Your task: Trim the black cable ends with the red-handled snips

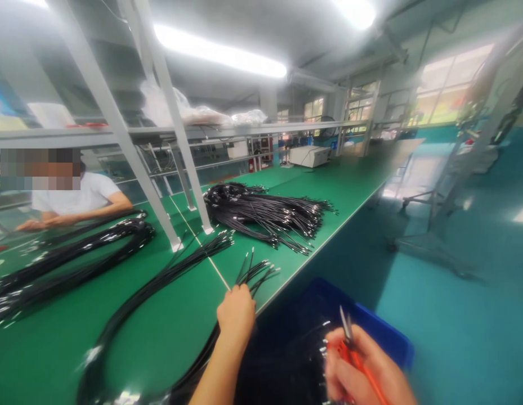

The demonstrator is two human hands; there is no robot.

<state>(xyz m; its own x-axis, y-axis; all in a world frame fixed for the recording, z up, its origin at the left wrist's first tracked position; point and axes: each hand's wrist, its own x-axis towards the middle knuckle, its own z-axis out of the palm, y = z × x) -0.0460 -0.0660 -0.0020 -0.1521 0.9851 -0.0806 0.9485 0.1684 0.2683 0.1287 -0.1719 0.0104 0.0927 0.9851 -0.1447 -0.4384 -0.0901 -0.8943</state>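
Left, a seated person (81, 194) is beside looped black cables (75, 247); nearer, a curved cable bundle (130, 309) lies on the green table (45, 349); the left hand's (236, 308) fingers are wrapped round the bundle's near-right end at the table edge; beyond lies a large cable pile (265, 211); near right, the right hand (360, 360) grips orange-handled scissors (349, 337) above a blue bin (388, 332).

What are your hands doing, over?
Left hand: grip closed on black cables. Right hand: holding orange-handled scissors. Blue bin below table edge.
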